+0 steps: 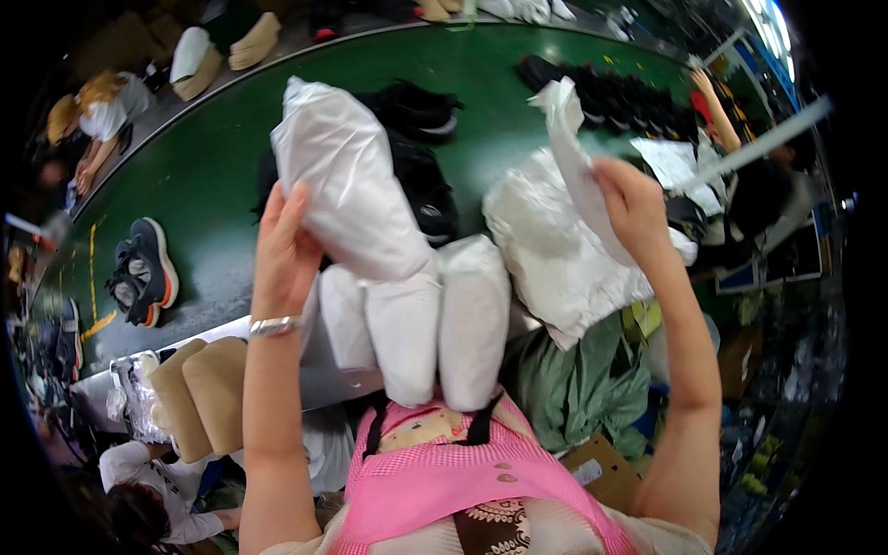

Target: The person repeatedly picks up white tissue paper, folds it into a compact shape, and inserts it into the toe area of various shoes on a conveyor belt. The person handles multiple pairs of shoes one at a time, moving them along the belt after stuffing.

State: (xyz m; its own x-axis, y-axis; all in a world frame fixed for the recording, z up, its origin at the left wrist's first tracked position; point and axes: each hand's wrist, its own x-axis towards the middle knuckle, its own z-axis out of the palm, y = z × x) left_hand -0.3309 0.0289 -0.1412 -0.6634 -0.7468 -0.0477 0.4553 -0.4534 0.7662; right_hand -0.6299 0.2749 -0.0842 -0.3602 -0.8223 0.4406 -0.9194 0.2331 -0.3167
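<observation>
My left hand [285, 245] is closed on the side of a long, rounded bundle wrapped in white paper [342, 176], thumb on the near face. What lies inside the wrapping is hidden. Raised over a pile at the right, my right hand [631, 205] pinches a thin white paper sheet [578, 176] that hangs loose and curled. Below the held bundle, several similar white-wrapped forms [474, 324] stand at the near edge of the green table. Under the sheet lies a crumpled heap of white paper [564, 250].
Black shoes [421, 180] sit behind the bundle, and more black shoes [610, 97] line the far right. A grey pair with orange soles [145, 270] lies on the green table [213, 185]. Tan moulded forms [217, 388] stand near left; a green bag [587, 388] is near right. Other people work around.
</observation>
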